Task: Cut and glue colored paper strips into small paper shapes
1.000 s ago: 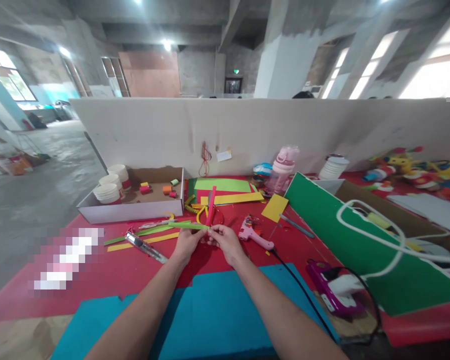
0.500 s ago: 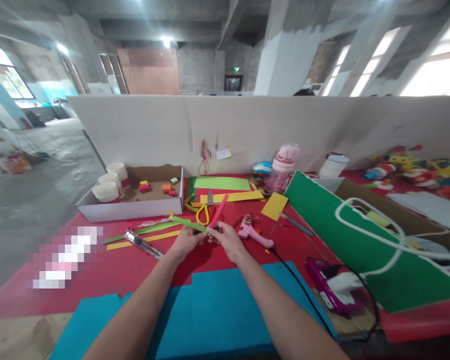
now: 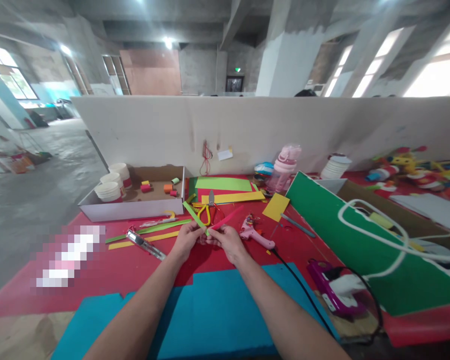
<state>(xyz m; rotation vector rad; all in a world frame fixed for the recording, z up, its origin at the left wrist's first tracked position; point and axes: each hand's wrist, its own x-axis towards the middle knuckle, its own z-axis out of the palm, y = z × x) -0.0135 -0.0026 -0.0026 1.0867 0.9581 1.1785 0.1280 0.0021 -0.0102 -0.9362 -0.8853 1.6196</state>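
Pinched between thumb and fingers, the lower end of a flat, lime-green strip [image 3: 195, 216] is in the left hand [image 3: 189, 241], while the right hand [image 3: 228, 242] grips the near end of a flat, pinkish-red strip [image 3: 230, 216]. Both strips sit at the centre of the frame, their ends meeting at the fingertips and their free ends spreading into a V.

Upper centre, a small white card [image 3: 225, 155] is on the smudged, pale partition [image 3: 153, 130]; any writing on it is too small to read, as is that on the glowing green sign [image 3: 237, 69] above.

Just beyond the hands lie metal pliers [image 3: 211, 197] with a curved yellow handle. Right of them is a smooth pink glue gun [image 3: 257, 236] with a black cord; left, a slim silvery utility knife [image 3: 146, 244]. White, round-rimmed paper cups [image 3: 107, 190] stand in a shallow cardboard box [image 3: 135, 212], left of centre. A matte blue sheet [image 3: 225, 310] covers the lower centre of the frame, beneath the forearms.
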